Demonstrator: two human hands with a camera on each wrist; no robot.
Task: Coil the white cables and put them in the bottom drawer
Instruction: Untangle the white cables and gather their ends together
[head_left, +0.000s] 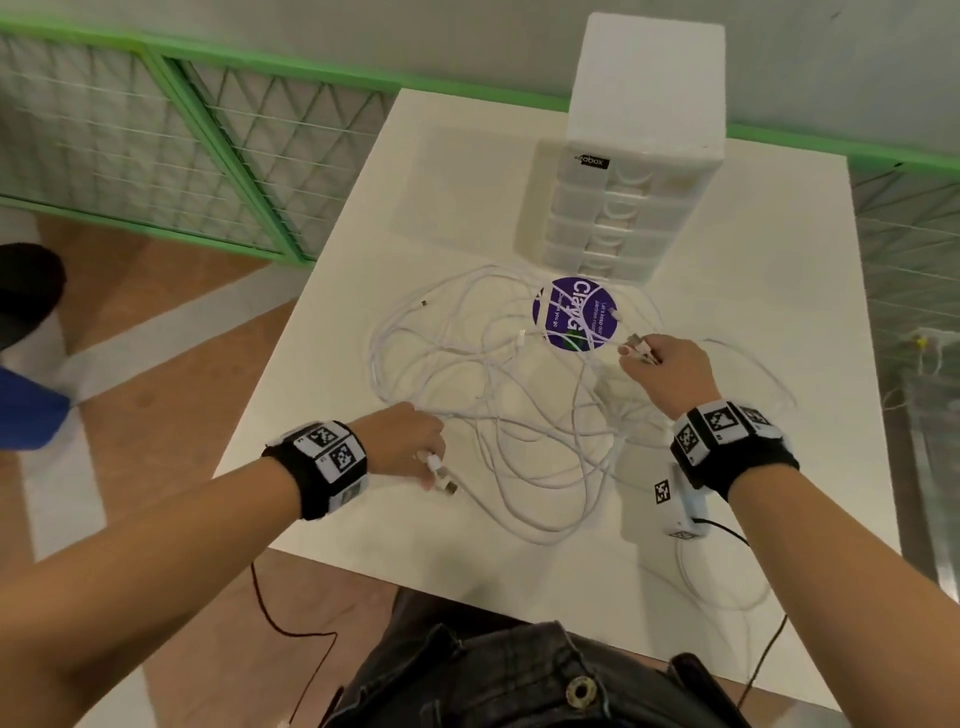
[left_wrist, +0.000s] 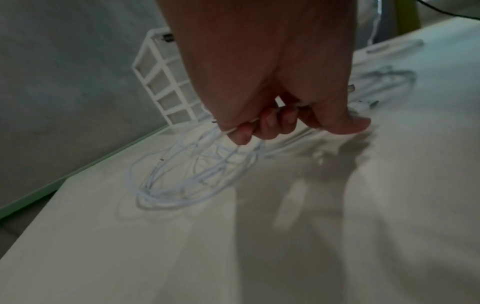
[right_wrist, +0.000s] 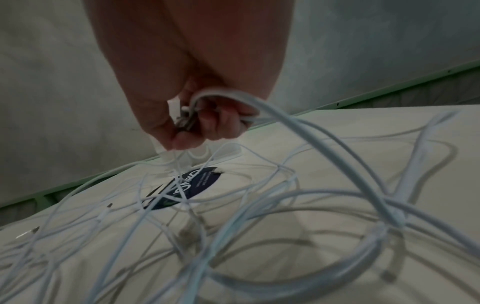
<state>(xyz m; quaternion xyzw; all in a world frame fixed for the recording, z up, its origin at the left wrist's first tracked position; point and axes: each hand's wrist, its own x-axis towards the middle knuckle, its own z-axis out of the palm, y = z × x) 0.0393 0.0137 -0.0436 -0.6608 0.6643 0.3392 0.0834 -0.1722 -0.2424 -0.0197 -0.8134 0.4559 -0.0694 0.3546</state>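
A loose tangle of white cables (head_left: 519, 410) sprawls over the middle of the white table (head_left: 467, 171). My left hand (head_left: 410, 447) hovers at the tangle's near left side, fingers curled round cable ends with metal plugs (head_left: 441, 475); the left wrist view shows the left hand (left_wrist: 262, 127) curled on a white cable strand. My right hand (head_left: 660, 364) pinches a few plug ends (head_left: 636, 345) at the far right of the tangle; in the right wrist view the right hand (right_wrist: 197, 125) grips plugs and a looping cable (right_wrist: 324, 144). The white drawer unit (head_left: 628, 208) stands behind, all drawers pushed in.
A purple round sticker (head_left: 574, 314) lies on the table under the cables, just before the drawer unit. A small white device with a marker (head_left: 680, 506) and a black lead sits near my right wrist. Green mesh fencing (head_left: 156, 156) runs behind the table.
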